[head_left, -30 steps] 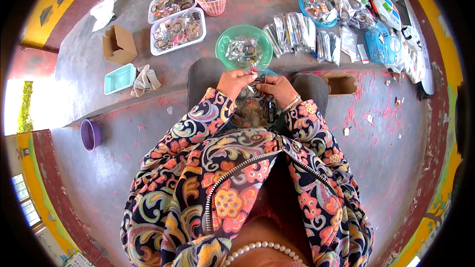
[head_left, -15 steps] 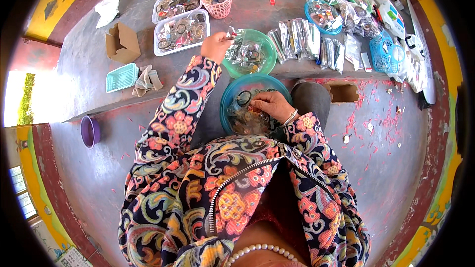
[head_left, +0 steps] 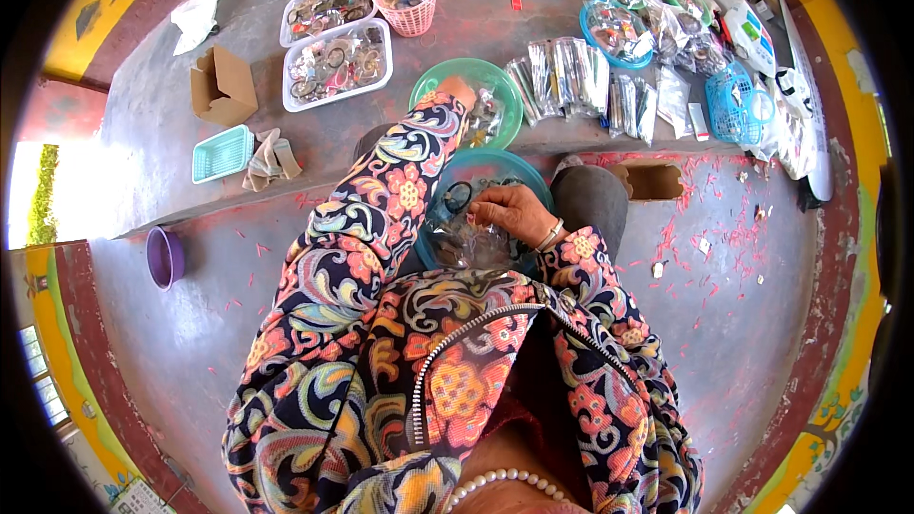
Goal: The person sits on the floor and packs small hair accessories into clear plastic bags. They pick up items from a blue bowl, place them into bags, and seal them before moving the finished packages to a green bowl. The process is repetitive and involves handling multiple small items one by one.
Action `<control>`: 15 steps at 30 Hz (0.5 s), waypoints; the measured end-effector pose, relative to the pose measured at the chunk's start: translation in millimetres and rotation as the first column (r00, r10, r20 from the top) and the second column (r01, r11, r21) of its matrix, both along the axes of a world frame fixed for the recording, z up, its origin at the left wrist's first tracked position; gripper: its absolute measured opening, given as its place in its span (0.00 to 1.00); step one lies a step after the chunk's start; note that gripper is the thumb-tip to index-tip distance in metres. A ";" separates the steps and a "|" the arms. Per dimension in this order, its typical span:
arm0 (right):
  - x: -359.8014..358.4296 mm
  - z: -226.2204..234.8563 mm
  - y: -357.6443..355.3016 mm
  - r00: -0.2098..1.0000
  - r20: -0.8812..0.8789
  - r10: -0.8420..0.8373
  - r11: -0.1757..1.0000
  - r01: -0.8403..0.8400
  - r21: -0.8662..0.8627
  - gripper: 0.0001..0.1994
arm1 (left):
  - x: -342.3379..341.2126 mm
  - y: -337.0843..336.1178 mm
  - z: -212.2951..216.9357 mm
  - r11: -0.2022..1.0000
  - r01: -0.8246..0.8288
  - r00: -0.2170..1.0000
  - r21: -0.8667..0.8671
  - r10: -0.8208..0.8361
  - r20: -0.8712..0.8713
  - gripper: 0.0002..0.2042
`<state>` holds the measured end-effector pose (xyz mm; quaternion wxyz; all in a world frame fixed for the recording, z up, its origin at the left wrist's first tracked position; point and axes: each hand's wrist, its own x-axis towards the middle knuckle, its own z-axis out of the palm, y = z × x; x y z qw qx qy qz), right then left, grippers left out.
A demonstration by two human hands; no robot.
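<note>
My left hand (head_left: 459, 90) reaches into the green basin (head_left: 515, 100) on the ledge, where small clear-bagged items lie. Its fingers are hidden by the back of the hand. Over the blue basin (head_left: 539, 171) in my lap is my right hand (head_left: 516, 213), with a bangle at the wrist. Thumb and fingertips are pinched together, with a small reddish bit at the tips, too small to name. Inside the blue basin are clear plastic bags (head_left: 466, 240) and a black ring-shaped band (head_left: 458, 196).
White trays (head_left: 384, 84) and a pink basket (head_left: 407, 17) full of small bagged items stand at the back left. Bundles of slim packets (head_left: 569, 76) and blue baskets (head_left: 738, 105) are to the right. A cardboard box (head_left: 221, 86), teal tray (head_left: 223, 156) and purple bucket (head_left: 165, 258) sit left.
My left hand has moved from the green basin's left rim, where it held up a clear packet, down into the basin. The right hand has shifted slightly left, still pinched over the blue basin.
</note>
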<state>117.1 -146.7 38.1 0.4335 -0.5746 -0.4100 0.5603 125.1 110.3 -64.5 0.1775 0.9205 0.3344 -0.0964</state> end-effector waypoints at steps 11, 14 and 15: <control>22.5 14.1 -1.7 0.872 -0.008 -0.489 0.872 0.489 0.028 0.09 | -62.2 -44.7 78.2 0.780 0.023 0.830 -0.625 0.334 0.447 0.15; 47.0 8.2 -9.6 0.596 -0.333 -0.731 0.595 0.795 0.118 0.09 | -92.1 -71.0 103.1 0.794 0.133 0.799 -0.594 0.269 0.537 0.17; 52.5 12.2 -12.4 0.543 -0.469 -0.696 0.577 0.812 0.085 0.09 | -101.7 -79.2 106.9 0.787 0.158 0.787 -0.596 0.264 0.558 0.17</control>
